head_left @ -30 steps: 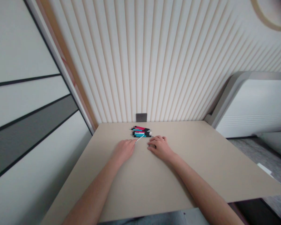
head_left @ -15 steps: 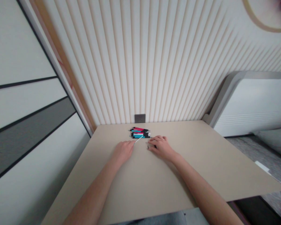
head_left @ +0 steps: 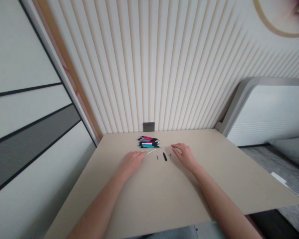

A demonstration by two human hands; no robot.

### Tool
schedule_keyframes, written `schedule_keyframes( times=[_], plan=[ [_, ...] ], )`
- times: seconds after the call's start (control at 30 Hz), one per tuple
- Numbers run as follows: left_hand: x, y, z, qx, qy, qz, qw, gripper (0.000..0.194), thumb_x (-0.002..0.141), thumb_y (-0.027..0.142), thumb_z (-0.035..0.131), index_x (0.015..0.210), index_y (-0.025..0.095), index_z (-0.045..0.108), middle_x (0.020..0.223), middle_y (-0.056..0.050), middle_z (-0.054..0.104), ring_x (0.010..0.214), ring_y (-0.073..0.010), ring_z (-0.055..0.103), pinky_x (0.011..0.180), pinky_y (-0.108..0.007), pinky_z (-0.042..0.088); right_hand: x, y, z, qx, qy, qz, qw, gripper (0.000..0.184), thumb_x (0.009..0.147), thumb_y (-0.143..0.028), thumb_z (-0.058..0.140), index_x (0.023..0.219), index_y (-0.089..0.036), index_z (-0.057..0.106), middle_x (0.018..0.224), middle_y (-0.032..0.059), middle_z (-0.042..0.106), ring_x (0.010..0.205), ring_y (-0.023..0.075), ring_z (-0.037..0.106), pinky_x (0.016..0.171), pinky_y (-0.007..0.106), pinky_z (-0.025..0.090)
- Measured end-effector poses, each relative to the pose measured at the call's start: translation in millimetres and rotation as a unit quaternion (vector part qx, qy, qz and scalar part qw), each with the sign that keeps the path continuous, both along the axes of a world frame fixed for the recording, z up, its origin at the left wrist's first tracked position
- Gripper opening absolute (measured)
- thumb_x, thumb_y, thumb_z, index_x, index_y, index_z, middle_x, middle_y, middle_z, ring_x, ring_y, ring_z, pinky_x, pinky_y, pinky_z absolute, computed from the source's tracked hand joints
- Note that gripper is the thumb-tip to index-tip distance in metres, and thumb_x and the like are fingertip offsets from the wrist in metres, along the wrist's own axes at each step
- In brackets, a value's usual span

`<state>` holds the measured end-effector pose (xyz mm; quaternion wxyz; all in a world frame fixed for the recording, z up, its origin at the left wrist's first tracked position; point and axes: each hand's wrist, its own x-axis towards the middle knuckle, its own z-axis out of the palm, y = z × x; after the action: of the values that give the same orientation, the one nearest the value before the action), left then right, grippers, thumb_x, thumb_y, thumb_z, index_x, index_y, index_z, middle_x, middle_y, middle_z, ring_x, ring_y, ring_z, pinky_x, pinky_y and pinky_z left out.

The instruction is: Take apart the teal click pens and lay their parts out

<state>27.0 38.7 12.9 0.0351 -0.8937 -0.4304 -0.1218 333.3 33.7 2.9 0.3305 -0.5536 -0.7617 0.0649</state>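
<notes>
Short black pen barrel (head_left: pixel 164 157) lying flat on a beige bench (head_left: pixel 179 196), between both hands.
Left hand (head_left: pixel 132 162): fingers (head_left: pixel 139 154) together, tips at the end of a thin white refill (head_left: pixel 151 151), grip unclear. Right hand (head_left: pixel 185 156): fingers (head_left: pixel 176 146) apart and curved, clamped on nothing, just beside a tiny grey piece (head_left: pixel 170 154). Small dark part (head_left: pixel 157 157) left of the barrel. Farther off, a tight heap of black, pink and teal retractable pens (head_left: pixel 149 142), near the bench's back edge, below a dark wall socket (head_left: pixel 149 126).

No legible text, labels or numbers
</notes>
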Motion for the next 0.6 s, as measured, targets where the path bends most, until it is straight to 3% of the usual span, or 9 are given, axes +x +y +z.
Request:
schedule_keyframes(
  times=[0.17, 0.33, 0.47, 0.6],
  plan=[
    [3.6, -3.0, 0.4, 0.013, 0.003, -0.098, 0.995, 0.034, 0.094, 0.012, 0.045, 0.124, 0.024, 0.058, 0.100, -0.005, 0.069, 0.093, -0.0187, 0.063, 0.081, -0.031, 0.044, -28.9, -14.1, 0.8, 0.024, 0.010, 0.101, 0.995, 0.031, 0.096, -0.038, 0.047, 0.118, -0.026, 0.065, 0.110, 0.0090, 0.067, 0.103, 0.0221, 0.058, 0.089, 0.037, 0.041],
    [4.4, -4.7, 1.1, 0.020, -0.003, -0.116, 0.993, 0.037, 0.094, 0.012, 0.046, 0.127, 0.025, 0.055, 0.102, -0.005, 0.068, 0.095, -0.0173, 0.061, 0.083, -0.030, 0.043, -40.3, -21.0, 4.2, 0.012, -0.030, 0.147, 0.989, 0.026, 0.097, -0.034, 0.047, 0.106, -0.025, 0.069, 0.096, 0.0067, 0.070, 0.092, 0.0187, 0.060, 0.085, 0.034, 0.038],
    [2.1, -2.0, 0.0, 0.016, -0.006, -0.091, 0.996, 0.036, 0.094, 0.011, 0.044, 0.125, 0.023, 0.058, 0.105, -0.007, 0.068, 0.096, -0.0188, 0.062, 0.084, -0.032, 0.044, -29.1, -18.2, 11.9, 0.000, -0.057, 0.112, 0.992, 0.024, 0.096, -0.033, 0.048, 0.099, -0.024, 0.070, 0.092, 0.0055, 0.071, 0.089, 0.0180, 0.060, 0.084, 0.033, 0.036],
    [-1.5, -0.5, 1.0, -0.001, -0.021, -0.041, 0.999, 0.036, 0.095, 0.013, 0.040, 0.125, 0.021, 0.058, 0.103, -0.009, 0.069, 0.094, -0.0209, 0.063, 0.084, -0.034, 0.045, -0.6, -12.4, 18.3, -0.010, -0.061, 0.003, 0.998, 0.026, 0.094, -0.033, 0.047, 0.095, -0.023, 0.071, 0.094, 0.0059, 0.071, 0.091, 0.0201, 0.060, 0.084, 0.033, 0.038]
  ],
)
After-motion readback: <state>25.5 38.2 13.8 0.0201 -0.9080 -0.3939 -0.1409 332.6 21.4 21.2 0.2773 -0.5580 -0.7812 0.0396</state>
